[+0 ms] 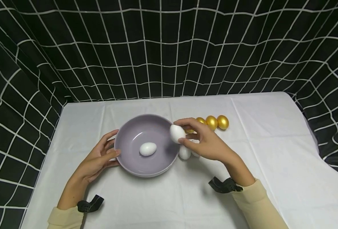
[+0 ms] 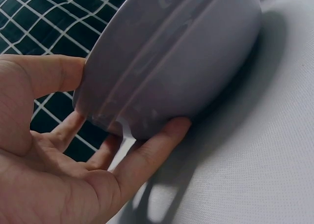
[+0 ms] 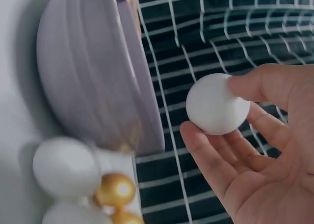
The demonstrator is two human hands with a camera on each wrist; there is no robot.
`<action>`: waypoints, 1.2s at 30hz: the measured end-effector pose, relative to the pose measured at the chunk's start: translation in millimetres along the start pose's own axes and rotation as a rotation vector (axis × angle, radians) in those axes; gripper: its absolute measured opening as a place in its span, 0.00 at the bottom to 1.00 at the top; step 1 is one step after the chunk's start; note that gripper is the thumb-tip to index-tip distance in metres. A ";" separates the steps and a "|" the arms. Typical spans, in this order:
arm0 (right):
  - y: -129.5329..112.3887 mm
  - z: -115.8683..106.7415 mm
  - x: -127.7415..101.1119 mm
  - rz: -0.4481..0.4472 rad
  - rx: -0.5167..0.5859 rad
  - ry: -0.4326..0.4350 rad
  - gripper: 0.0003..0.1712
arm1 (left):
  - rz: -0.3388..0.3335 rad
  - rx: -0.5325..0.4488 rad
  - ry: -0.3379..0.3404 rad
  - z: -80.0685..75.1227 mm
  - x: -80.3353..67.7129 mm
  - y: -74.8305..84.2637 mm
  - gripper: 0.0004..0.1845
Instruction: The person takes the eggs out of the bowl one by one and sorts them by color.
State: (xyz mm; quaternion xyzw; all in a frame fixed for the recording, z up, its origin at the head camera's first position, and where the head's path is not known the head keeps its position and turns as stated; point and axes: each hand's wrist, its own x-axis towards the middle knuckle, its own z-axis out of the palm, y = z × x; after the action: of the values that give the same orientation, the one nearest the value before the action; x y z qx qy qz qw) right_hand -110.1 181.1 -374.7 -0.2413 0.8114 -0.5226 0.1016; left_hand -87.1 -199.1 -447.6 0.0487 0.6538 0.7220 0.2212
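A greyish-purple bowl [image 1: 128,135] stands on the table with one white egg [image 1: 148,149] lying inside it. At its left side my left hand [image 1: 95,160] holds the bowl, thumb on the rim and fingers spread along the outer wall; the left wrist view shows the fingers under the bowl's side [image 2: 196,62]. My right hand [image 1: 207,140] pinches another white egg [image 1: 176,133] between thumb and fingertips, above the bowl's right rim. Below that hand, more white eggs [image 1: 184,152] sit beside the bowl, partly hidden by it.
Several golden eggs [image 1: 223,122] lie in a row behind my right hand, some partly covered by it. A white cloth [image 1: 272,152] covers the table. Black curtain with a white grid [image 1: 169,54] hangs behind and at both sides.
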 end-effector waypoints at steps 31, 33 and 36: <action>82.4 -68.7 -79.5 0.315 -0.177 0.243 0.30 | 0.001 -0.006 -0.003 1.4 0.7 0.0 0.43; 84.5 -67.9 -79.7 0.329 -0.190 0.242 0.29 | 0.001 -0.008 -0.003 1.5 0.3 -0.1 0.43; 86.6 -65.8 -79.5 0.338 -0.232 0.233 0.28 | 0.001 -0.010 -0.004 0.9 0.4 -1.3 0.42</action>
State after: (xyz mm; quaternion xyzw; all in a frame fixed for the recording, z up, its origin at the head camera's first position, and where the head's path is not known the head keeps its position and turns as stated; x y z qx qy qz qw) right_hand -93.7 302.4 -430.8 -0.0499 0.9011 -0.4259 0.0649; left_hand -86.8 -198.0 -448.8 0.0494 0.6496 0.7254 0.2222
